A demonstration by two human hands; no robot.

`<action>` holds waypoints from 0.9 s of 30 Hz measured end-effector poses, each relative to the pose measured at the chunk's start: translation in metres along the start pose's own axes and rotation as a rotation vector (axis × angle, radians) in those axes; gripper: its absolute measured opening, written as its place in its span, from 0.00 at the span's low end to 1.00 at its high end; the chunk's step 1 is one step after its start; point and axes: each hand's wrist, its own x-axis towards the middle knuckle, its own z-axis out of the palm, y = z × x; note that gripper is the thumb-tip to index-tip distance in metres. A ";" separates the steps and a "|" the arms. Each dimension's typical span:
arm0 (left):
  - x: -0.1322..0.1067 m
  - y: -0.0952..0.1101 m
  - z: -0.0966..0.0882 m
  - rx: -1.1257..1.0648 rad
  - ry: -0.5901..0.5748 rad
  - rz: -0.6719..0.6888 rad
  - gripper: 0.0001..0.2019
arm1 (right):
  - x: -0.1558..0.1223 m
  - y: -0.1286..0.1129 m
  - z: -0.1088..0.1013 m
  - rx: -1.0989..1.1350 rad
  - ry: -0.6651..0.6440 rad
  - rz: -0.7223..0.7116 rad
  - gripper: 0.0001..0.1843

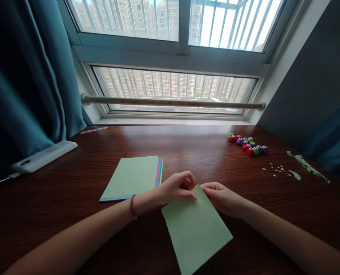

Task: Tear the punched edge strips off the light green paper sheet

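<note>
A light green sheet of paper (198, 233) is tilted in front of me over the table, with its left edge uneven and torn-looking. My right hand (223, 198) pinches it along the right side by the top corner. My left hand (178, 187) is at that same corner, its thumb lying on the sheet and its fingers curled above. How the left fingertips meet the paper is partly hidden. Beyond my left wrist, which wears a brown band, lies a stack of coloured paper (135, 173) with a light green sheet on top.
Small green paper scraps (294, 175) and thin paper strips (309, 167) lie at the right. Behind them sit several red, purple and green toy pieces with eyes (247, 145). A white power bank-like device (45, 156) with a cable rests at the left by the curtain (44, 76).
</note>
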 end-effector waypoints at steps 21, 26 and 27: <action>-0.003 0.006 -0.002 0.086 -0.212 -0.098 0.16 | -0.004 0.006 0.013 -0.389 0.148 -0.232 0.12; -0.004 0.005 -0.001 0.073 -0.186 -0.133 0.17 | -0.006 0.005 0.017 -0.588 0.189 -0.319 0.12; -0.004 0.004 0.000 0.097 -0.166 -0.145 0.18 | -0.006 0.005 0.017 -0.589 0.176 -0.304 0.12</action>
